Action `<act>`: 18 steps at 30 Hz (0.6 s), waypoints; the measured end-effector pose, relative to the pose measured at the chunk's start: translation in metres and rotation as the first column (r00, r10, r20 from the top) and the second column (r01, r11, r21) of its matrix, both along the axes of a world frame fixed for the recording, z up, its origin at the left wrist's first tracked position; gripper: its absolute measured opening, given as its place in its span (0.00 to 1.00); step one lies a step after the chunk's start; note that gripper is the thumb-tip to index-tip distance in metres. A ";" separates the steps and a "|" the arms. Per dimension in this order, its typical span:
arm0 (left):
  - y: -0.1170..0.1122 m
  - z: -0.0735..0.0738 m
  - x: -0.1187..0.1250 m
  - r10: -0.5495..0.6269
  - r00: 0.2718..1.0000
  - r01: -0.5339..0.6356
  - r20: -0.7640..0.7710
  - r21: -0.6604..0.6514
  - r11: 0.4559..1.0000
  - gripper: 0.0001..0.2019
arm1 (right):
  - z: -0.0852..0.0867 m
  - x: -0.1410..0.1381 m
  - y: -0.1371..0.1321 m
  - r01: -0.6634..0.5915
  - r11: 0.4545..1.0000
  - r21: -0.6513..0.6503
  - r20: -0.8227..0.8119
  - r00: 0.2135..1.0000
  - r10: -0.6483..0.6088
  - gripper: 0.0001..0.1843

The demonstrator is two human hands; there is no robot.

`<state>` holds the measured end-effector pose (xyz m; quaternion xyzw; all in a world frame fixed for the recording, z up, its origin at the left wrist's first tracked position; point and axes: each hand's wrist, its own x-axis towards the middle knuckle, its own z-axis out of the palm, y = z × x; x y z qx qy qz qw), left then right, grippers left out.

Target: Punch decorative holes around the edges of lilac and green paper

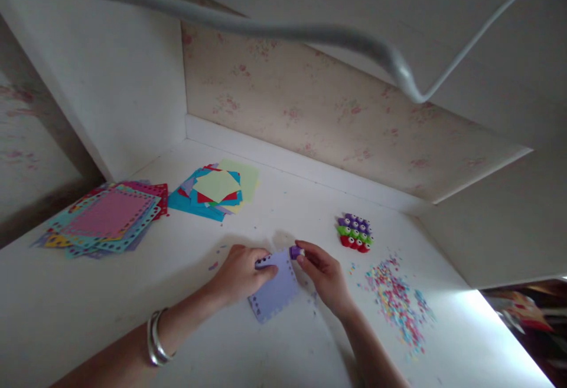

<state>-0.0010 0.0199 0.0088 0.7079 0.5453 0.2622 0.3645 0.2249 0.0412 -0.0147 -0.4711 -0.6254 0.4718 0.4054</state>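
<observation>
Between my hands is a lavender paper card (pixel 277 290) with punched shapes along its edges. My left hand (pixel 245 273) pinches the card's upper left part, thumb on top. In my right hand (pixel 325 273) is a small purple craft punch (pixel 296 252), gripped between thumb and fingers at the card's upper right corner. Whether the card's edge sits inside the punch's slot I cannot make out. Tiny purple cut-outs (pixel 314 299) lie on the table just right of the card, and a few more (pixel 214 266) lie to the left of my left hand.
On the white table (pixel 186 335), a pile of punched coloured cards (pixel 110 214) lies at the left. Plain coloured papers (pixel 217 187) are stacked behind my hands. Purple, green and red punches (pixel 355 232) stand grouped at the right, near scattered confetti (pixel 398 299). A white cable (pixel 310 31) crosses overhead.
</observation>
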 end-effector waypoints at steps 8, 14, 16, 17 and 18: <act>0.002 0.001 0.000 -0.013 1.000 0.013 0.005 -0.022 1.000 0.13 | -0.005 0.000 0.001 -0.033 0.997 0.069 0.064 0.998 0.029 0.15; 0.002 0.003 0.001 -0.008 1.000 0.007 -0.024 -0.023 1.000 0.13 | -0.001 0.000 0.000 -0.052 0.994 0.097 0.114 0.993 0.040 0.16; 0.001 0.004 0.001 0.003 0.999 -0.004 -0.035 -0.021 1.000 0.13 | 0.000 0.000 -0.001 -0.055 0.992 0.115 0.125 0.991 0.040 0.15; 0.000 0.004 0.001 0.010 0.999 -0.011 -0.036 -0.020 1.000 0.13 | 0.000 0.000 -0.001 -0.060 0.990 0.127 0.133 0.990 0.043 0.15; 0.000 0.004 0.000 0.014 0.999 -0.015 -0.034 -0.019 1.000 0.13 | 0.001 0.000 -0.001 -0.067 0.987 0.144 0.145 0.988 0.046 0.15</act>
